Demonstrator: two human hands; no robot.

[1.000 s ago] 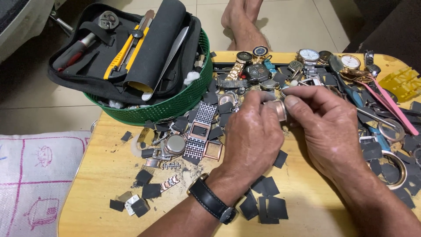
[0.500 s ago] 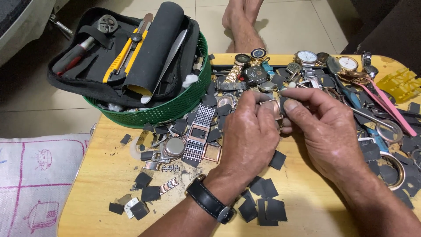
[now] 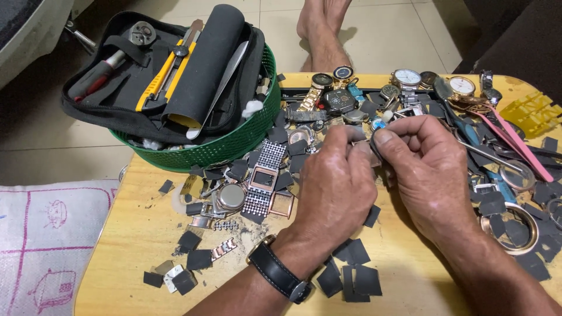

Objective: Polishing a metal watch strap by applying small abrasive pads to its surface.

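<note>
Wooden table [image 3: 134,234] bears two hands, left hand [image 3: 335,186] and right hand [image 3: 430,169], pinching one small watch part [image 3: 370,147].

A round green plastic basket [image 3: 234,146] is being carried at the wooden counter's [image 3: 134,234] far left corner, a black zippered tool pouch [image 3: 117,99] lying inside it.

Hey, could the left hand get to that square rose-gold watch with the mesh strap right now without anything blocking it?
Probably yes: the square watch lies uncovered on the table beside the left hand, though that hand is pinching a small part with the right hand.
</note>
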